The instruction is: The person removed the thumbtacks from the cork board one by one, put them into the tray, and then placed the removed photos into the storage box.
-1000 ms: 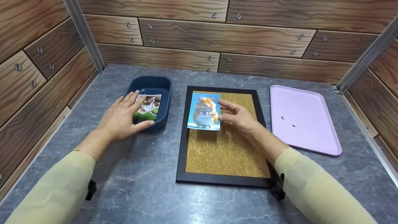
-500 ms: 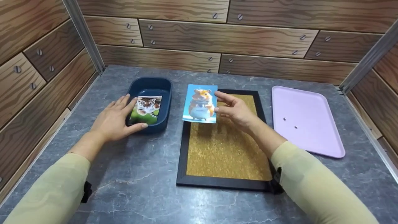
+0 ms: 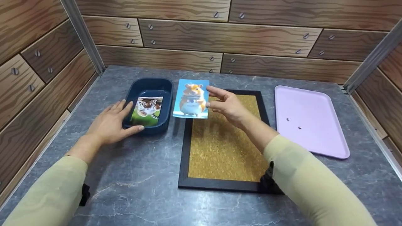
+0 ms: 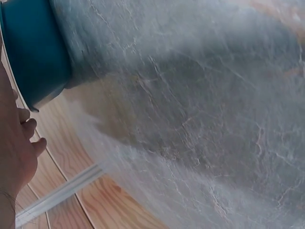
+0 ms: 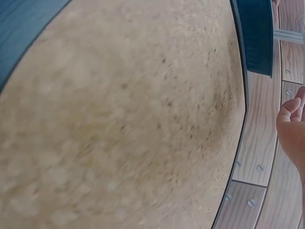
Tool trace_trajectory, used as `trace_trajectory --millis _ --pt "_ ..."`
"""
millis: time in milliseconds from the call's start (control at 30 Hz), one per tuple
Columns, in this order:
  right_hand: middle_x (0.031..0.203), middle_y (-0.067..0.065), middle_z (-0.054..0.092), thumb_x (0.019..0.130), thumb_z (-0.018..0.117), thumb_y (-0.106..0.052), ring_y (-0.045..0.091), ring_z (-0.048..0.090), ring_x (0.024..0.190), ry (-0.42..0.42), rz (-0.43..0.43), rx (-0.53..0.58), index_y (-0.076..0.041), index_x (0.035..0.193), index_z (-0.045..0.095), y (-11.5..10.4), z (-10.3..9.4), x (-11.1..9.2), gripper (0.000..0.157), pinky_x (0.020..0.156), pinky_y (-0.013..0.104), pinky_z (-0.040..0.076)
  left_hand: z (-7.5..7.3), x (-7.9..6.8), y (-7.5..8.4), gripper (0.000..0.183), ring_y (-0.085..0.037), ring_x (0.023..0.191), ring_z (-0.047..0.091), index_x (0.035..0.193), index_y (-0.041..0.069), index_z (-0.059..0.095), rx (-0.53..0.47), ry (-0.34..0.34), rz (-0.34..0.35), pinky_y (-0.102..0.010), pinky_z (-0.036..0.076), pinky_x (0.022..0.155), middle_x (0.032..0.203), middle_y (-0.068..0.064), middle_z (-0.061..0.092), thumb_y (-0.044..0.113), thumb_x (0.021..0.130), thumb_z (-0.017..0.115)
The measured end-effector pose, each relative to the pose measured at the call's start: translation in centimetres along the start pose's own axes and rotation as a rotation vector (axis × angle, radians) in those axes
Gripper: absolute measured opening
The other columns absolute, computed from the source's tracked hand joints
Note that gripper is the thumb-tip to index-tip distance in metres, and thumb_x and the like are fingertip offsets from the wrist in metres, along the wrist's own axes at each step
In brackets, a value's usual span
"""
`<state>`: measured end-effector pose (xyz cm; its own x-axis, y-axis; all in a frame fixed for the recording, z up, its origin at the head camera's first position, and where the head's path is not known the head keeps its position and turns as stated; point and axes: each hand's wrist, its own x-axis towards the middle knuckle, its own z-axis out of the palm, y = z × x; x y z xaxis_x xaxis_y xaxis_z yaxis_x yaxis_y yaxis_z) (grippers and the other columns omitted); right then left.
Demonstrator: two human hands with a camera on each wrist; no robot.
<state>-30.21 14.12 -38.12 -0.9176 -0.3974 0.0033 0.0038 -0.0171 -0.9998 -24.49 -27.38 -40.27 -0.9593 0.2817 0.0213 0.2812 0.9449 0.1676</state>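
Between thumb and fingers, my right hand [image 3: 227, 105] pinches the right edge of a picture card [image 3: 192, 99] showing a cartoon hamster on blue. The card hangs above the table, between the dark blue bin and the top left corner of the cork board [image 3: 229, 147]. My left hand [image 3: 110, 122] lies with extended fingers against the near left rim of the blue bin [image 3: 149, 82]. Inside that bin is a tiger picture card [image 3: 147, 111]. The left wrist view catches the bin's outer wall [image 4: 35, 47] beside my fingers; the right wrist view is mostly cork [image 5: 133, 119].
A lilac tray [image 3: 311, 110] with two small metallic pins or balls lies to the right of the board. The board has a raised black frame [image 3: 220, 184]. Wood-patterned walls [image 3: 220, 34] enclose the back and sides of the grey marbled table [image 3: 141, 194].
My right hand has carried the hamster card left and away from me, off the cork toward the bin. My left hand has drawn back slightly to the left, uncovering the tiger card.
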Motion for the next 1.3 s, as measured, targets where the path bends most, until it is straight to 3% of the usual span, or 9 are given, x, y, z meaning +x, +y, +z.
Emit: trace_trajectory --millis 200,700,1000,1300 --pt "0.155 0.016 0.052 0.098 0.07 0.0 0.022 0.059 0.124 0.0 -0.015 0.012 -0.006 0.161 0.045 -0.4 1.2 0.8 0.069 0.093 0.033 0.052 0.1 -0.1 -0.1 0.114 -0.05 0.157 0.019 0.169 0.005 0.021 0.003 -0.025 -0.016 -0.066 0.016 0.126 0.172 -0.029 0.018 0.088 0.093 0.042" --pt "0.148 0.016 0.059 0.095 0.071 0.007 0.017 0.064 0.102 0.055 -0.035 0.103 -0.004 0.158 0.049 -0.4 4.0 2.5 0.067 0.081 0.027 0.053 -0.2 -0.5 -0.2 0.112 -0.055 0.155 0.02 0.17 0.005 0.02 -0.021 -0.045 -0.029 -0.072 0.021 0.121 0.172 -0.031 0.016 0.086 0.095 0.042" --pt "0.149 0.016 0.058 0.095 0.073 0.004 0.021 0.063 0.114 0.076 -0.023 0.085 -0.006 0.157 0.052 0.1 4.6 3.0 0.066 0.092 0.037 0.053 0.1 -0.4 0.1 0.112 -0.056 0.154 0.02 0.17 0.007 0.018 -0.028 -0.051 -0.022 -0.074 0.022 0.12 0.172 -0.03 0.014 0.087 0.095 0.041" --pt "0.148 0.015 0.059 0.094 0.074 0.004 0.02 0.062 0.112 0.071 -0.026 0.071 -0.005 0.155 0.054 0.0 6.2 3.9 0.065 0.088 0.036 0.052 0.0 -0.3 0.0 0.11 -0.058 0.153 0.021 0.17 0.006 0.019 -0.026 -0.041 -0.008 -0.074 0.024 0.119 0.172 -0.03 0.014 0.085 0.096 0.042"
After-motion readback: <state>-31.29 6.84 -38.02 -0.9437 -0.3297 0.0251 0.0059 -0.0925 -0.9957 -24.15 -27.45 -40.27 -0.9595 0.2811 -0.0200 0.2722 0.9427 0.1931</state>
